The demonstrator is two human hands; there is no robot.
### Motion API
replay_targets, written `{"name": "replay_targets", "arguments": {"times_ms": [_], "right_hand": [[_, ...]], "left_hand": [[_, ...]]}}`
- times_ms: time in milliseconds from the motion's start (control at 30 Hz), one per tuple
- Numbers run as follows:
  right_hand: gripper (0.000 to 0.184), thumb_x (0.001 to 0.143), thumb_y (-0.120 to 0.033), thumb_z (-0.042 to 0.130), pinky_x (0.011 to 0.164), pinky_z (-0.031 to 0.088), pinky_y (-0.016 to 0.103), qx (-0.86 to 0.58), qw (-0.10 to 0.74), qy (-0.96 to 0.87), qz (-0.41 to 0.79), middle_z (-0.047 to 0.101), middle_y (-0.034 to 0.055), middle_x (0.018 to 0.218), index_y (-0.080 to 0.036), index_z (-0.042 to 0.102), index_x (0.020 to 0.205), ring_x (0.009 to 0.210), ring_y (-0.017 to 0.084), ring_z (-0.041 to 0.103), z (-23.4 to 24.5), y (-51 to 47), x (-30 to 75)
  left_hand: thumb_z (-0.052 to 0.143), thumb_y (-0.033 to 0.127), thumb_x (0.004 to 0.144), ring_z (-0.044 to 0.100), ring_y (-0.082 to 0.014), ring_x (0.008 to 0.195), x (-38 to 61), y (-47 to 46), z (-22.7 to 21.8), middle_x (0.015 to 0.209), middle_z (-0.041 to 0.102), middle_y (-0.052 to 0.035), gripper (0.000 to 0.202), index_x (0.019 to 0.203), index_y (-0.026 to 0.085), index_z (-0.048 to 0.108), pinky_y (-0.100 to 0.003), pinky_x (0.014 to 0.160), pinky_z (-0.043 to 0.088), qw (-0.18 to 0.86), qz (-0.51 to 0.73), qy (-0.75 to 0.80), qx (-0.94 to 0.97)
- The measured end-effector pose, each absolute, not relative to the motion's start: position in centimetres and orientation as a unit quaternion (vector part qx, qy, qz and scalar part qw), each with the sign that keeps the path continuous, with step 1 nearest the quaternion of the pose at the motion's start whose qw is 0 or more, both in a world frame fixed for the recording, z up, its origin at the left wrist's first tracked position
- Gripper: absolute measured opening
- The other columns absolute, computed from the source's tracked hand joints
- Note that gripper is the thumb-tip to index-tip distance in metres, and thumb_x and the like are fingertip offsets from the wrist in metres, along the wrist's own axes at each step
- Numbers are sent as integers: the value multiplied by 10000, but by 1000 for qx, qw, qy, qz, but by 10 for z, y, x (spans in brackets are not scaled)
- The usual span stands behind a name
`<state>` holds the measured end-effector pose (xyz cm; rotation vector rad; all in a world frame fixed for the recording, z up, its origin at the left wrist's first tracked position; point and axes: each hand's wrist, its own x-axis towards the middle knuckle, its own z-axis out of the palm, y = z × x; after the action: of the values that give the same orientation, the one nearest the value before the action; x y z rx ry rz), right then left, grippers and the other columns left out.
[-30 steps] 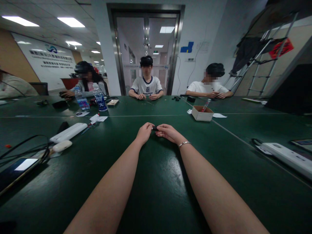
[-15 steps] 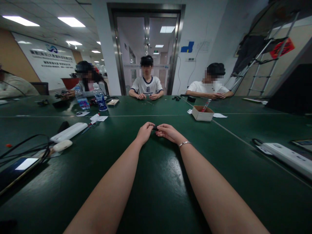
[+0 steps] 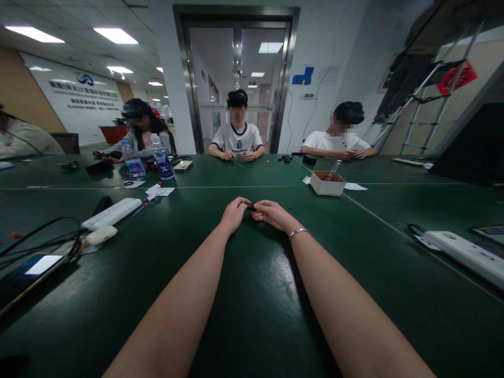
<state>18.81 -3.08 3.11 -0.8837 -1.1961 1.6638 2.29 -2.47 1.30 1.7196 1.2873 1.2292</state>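
Note:
Both my arms stretch forward over the dark green table [image 3: 260, 294]. My left hand [image 3: 234, 213] and my right hand [image 3: 271, 213] meet at the fingertips, pinching a small black object [image 3: 251, 207] between them just above the tabletop. The fingers of both hands are curled closed around it. A thin silver bracelet [image 3: 297, 231] circles my right wrist. The object is too small to name.
A small cardboard box [image 3: 327, 184] with a red pen stands ahead right. White power strips lie at the left [image 3: 111, 213] and right [image 3: 464, 253]. A phone [image 3: 29, 273] and cables sit near left. Two bottles [image 3: 161, 160] and three seated people are across the table.

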Motion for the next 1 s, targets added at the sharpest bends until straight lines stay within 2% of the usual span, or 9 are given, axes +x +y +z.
{"name": "replay_targets", "arguments": {"times_ms": [100,233,367,533,733,867,1000], "right_hand": [[79,839,-71,634,557,565,200,-356,438,-480,672,654,81,645,-106,571,807,559,134,651,32,-31,188],[75,855,-46,598,563,563,188,-355,439,-479,672,656,87,644,-102,569,815,561,129,653,33,-32,188],[77,858,-35,587,546,567,190,-359,437,-481,670,656,79,638,-104,573,826,559,128,652,32,-32,188],[82,849,-37,604,550,574,198,-352,439,-482,671,656,74,641,-105,570,817,560,129,653,31,-31,188],[76,840,-55,628,551,570,187,-353,436,-481,674,655,76,646,-95,567,816,557,128,653,30,-30,188],[65,860,-42,589,552,571,188,-358,436,-482,670,656,77,640,-97,570,830,556,128,653,30,-30,188],[63,858,-47,596,548,569,186,-359,437,-482,669,654,76,638,-96,570,829,556,130,654,31,-30,188]], "left_hand": [[383,298,840,512,-133,634,23,-25,14,686,568,-7,284,908,190,637,-234,589,389,325,465,497,657],[411,260,808,528,-137,704,24,-26,14,783,595,-17,254,913,199,634,-232,611,392,322,467,494,659],[411,259,803,517,-137,676,23,-26,14,744,580,-15,258,923,197,631,-233,597,389,336,464,497,651],[425,233,790,507,-127,662,23,-27,15,795,593,-17,257,930,194,637,-233,606,389,329,462,492,660],[375,301,855,455,-113,532,25,-28,16,562,489,25,280,901,181,623,-227,552,355,351,461,486,654],[417,283,837,483,-114,590,24,-29,17,643,531,13,239,905,190,626,-220,555,352,340,467,486,656],[370,324,869,471,-115,572,23,-30,17,632,523,8,294,908,187,627,-226,557,354,338,458,491,659]]}}
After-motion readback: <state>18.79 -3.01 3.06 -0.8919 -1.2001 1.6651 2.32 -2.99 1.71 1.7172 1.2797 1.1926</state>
